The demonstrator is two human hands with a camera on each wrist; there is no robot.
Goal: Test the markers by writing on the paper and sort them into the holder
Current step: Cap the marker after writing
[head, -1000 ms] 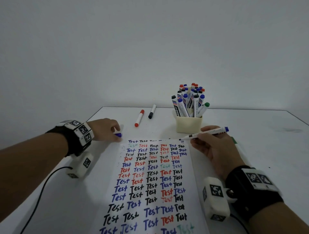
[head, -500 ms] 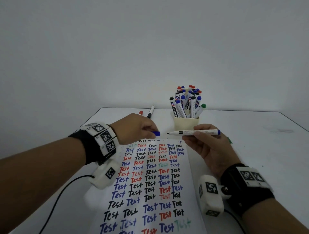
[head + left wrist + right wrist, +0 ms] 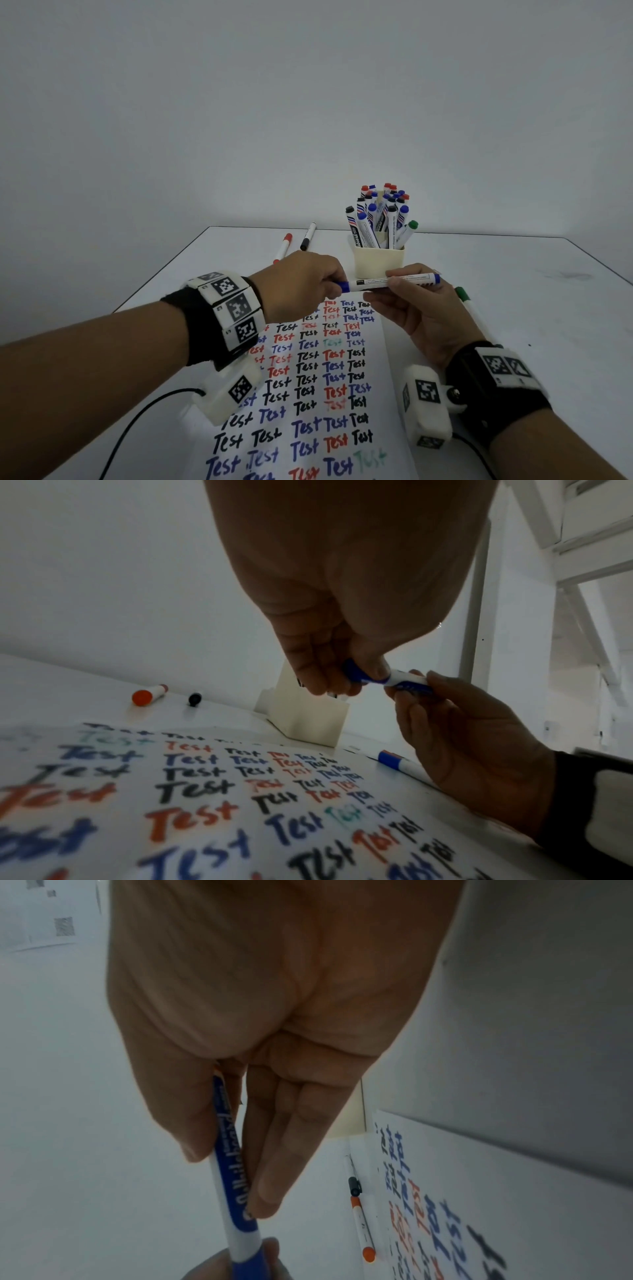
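The blue marker is held level in the air just in front of the holder and above the far end of the paper, which is already covered in rows of the word "Test". It is judged to be light, rigid and smooth, so a fingertip pinch on the barrel should be enough, though the glossy plastic could slip or twist if gripped too loosely; the middle of the white barrel, clear of the cap, is the sensible place to take it. The right hand is closed on that barrel, thumb on one side and fingers along the other. The left hand is curled round the blue cap, which is pinched at the marker's writing end; whether the cap is fully seated cannot be told. A snap-fit is assumed, so a straight push along the axis would be wanted
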